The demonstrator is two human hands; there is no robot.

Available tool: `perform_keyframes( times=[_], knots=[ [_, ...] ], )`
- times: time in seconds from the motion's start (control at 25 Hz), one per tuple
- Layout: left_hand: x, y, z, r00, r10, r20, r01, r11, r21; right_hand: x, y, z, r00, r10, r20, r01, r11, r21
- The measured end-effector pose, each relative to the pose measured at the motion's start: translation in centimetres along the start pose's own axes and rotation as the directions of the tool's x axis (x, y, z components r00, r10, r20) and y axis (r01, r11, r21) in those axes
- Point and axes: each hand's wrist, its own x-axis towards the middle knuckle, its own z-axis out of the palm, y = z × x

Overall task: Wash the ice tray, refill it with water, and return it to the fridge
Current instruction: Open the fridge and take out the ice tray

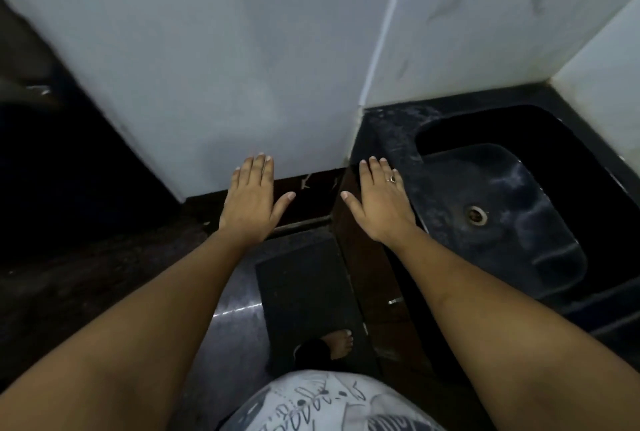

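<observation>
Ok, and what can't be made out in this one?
Ice tray: nowhere in the head view.
White panel: top cut off by the frame edge; fridge or wall, unclear.
Sink: far side lost in shadow; no tap shows.
Blurred shapes at the left edge: dark, unreadable.
Left hand and right hand: fingers straight; whether they touch anything, unclear.

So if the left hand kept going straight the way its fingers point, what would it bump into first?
Probably the white panel directly ahead of the left hand; its fingertips overlap the panel's bottom edge, though depth is unclear.
</observation>
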Motion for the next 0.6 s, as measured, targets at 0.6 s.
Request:
perform_keyframes(
  times=[0.6],
  knots=[
    [-30.3, -14.1, -0.2, 0.764, -0.644, -0.046, 0.643, 0.765, -0.036, -7.0, -27.3, 3.6, 0.75, -0.649, 0.128, 0.653, 0.757, 0.015]
  ],
)
